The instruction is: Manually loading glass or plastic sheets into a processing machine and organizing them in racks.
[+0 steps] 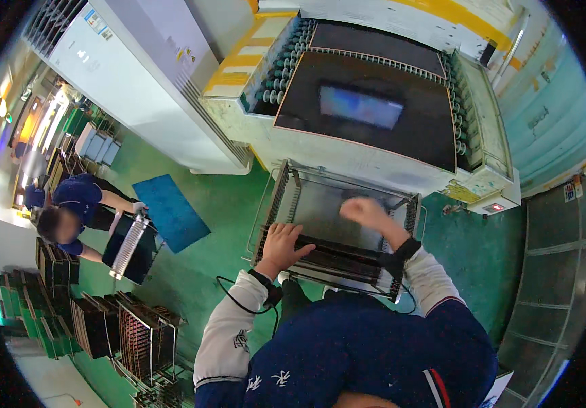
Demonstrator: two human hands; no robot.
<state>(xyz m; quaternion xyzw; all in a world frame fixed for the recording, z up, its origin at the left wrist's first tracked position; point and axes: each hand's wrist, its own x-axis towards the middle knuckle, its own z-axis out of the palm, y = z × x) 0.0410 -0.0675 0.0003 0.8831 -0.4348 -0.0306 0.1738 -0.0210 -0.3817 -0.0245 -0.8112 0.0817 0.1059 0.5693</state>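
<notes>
Below me stands a metal slotted rack (412,207) with toothed side rails. Several dark thin panels (337,262) stand on edge in its near part. My left hand (283,246) is over the rack's left side by the panels, its fingers stretched out and holding nothing. Above the middle of the rack is my right hand (366,214), fingers curled in, with nothing visible in it. Both wrists wear dark bands with cords. Beyond the rack, a large black panel (374,139) lies flat on a roller conveyor (459,102); a second black panel (374,44) lies behind it.
A tall white cabinet (143,75) stands left of the conveyor. Another person (79,197) leans over a rack beside a blue sheet (170,212). Loaded racks (147,336) crowd the lower left. At right are a grey panelled screen (551,272) and a translucent curtain (544,115).
</notes>
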